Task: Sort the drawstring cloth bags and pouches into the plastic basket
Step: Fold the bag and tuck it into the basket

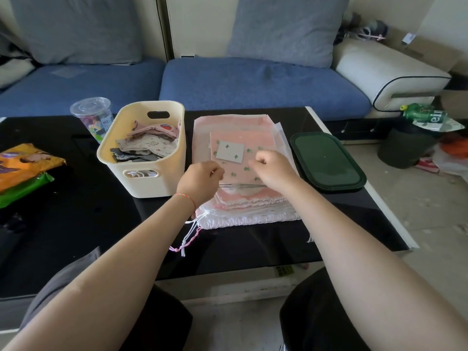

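Observation:
A cream plastic basket (167, 171) stands on the black table and holds several folded patterned pouches (149, 145). Right of it lies a flat stack of pink and white drawstring bags (235, 127). On top of the stack is a pink cactus-print pouch (240, 168) with a small white cactus piece (230, 152) on it. My left hand (200, 182) pinches the pouch's left side near its drawstring. My right hand (273, 169) pinches its right side. A taut dark cord (240, 185) runs between the two hands.
A lidded clear plastic cup (92, 115) stands behind the basket. Orange and green packets (22, 168) lie at the table's left. A dark green lid (326, 160) lies right of the stack. Loose drawstrings (188, 236) trail toward me. A blue sofa (253, 82) is beyond the table.

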`<state>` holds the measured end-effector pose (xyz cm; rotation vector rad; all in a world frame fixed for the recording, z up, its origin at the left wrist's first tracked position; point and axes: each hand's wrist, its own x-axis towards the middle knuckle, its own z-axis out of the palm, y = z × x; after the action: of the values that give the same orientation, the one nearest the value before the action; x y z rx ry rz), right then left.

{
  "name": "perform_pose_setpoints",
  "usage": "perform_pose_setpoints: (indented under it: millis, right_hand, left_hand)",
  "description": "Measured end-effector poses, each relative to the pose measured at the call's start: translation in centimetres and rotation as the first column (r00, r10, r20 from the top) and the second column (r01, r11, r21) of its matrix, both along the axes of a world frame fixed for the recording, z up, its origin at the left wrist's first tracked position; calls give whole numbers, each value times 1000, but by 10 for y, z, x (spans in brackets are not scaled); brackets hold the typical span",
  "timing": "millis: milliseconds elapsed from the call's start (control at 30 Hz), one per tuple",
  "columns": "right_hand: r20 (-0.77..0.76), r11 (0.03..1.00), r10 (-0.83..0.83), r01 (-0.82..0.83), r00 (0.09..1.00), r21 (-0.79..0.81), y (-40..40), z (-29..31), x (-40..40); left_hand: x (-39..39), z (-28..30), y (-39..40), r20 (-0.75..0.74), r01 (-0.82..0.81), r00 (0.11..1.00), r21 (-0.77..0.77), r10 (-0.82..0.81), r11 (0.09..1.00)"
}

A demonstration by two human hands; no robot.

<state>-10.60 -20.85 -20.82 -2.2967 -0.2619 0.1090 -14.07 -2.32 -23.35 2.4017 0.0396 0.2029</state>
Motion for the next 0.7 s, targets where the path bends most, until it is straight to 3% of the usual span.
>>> perform_pose_setpoints:
  millis: [133,167,233,300,400,433,533,700]
  right_hand:
    - [99,990,-25,38,995,-134,-1,-4,0]
    - [85,989,-18,31,996,-148,0,-6,0]
    - [41,987,2,5,999,-162,-2,-7,0]
    - [-34,987,39,-44,999,-156,-4,-3,-1]
    - [-247,991,125,-107,961,85,0,7,-5]
    - [-287,976,159,-107,945,188,4,8,-7]
    - [-314,906,244,-100,918,412,15,10,-8]
    - [-329,857,237,-38,914,514,22,6,-8]
  left_hand:
    - [0,-8,2,5,-54,999,226,54,973]
    - [0,-8,1,5,-47,999,214,47,976]
    - [0,-3,4,-9,-18,1000,63,19,998]
    - [0,7,6,-52,-30,998,-184,21,982]
    - [-4,25,4,-144,-56,988,-665,-54,745]
    - [-5,29,2,-131,-25,986,-719,-100,694]
    - [-4,32,-6,-76,55,983,-747,-168,662]
    - [-3,26,-7,-127,87,958,-727,-259,681]
